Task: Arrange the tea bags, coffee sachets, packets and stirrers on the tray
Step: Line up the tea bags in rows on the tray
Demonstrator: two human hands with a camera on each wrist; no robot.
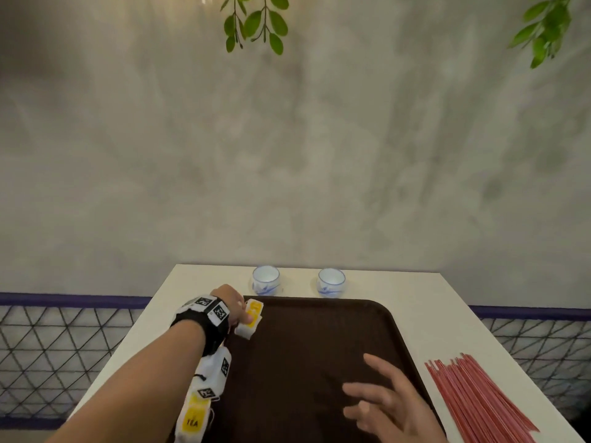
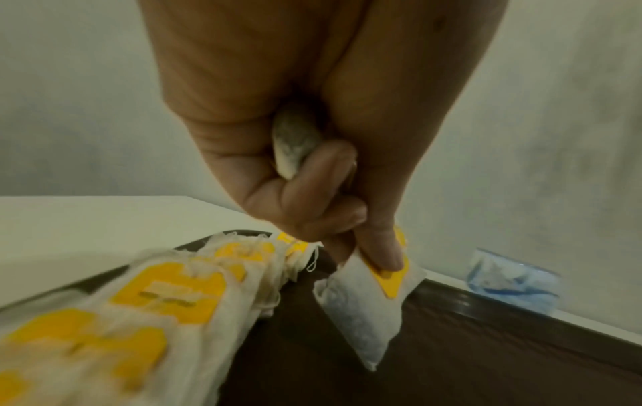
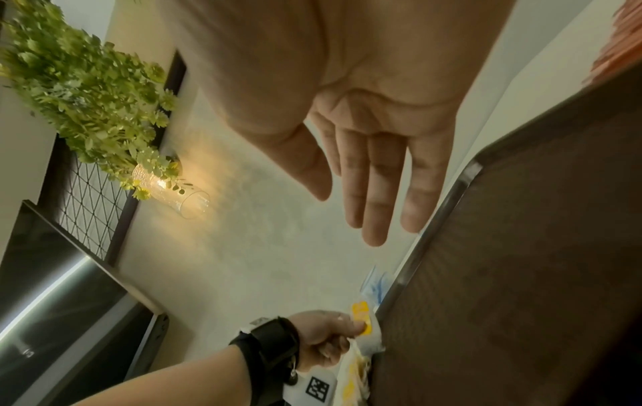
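A dark brown tray [image 1: 307,353] lies on the white table [image 1: 425,302]. My left hand [image 1: 236,310] pinches a white tea bag with a yellow tag [image 1: 251,318] at the tray's far left corner; the left wrist view shows that tea bag [image 2: 365,307] hanging under the thumb, and another bag [image 2: 295,142] tucked in the palm. A row of tea bags [image 1: 195,417] lines the tray's left edge, partly hidden by my forearm. My right hand [image 1: 380,401] hovers over the tray's near right part, its fingers [image 3: 375,192] straight and holding nothing. Red stirrers [image 1: 479,398] lie on the table right of the tray.
Two blue-and-white cups [image 1: 266,280] [image 1: 331,282] stand on the table just behind the tray. A grey wall rises behind the table, with green leaves [image 1: 256,24] hanging above. Wire mesh railings [image 1: 60,346] flank the table on both sides.
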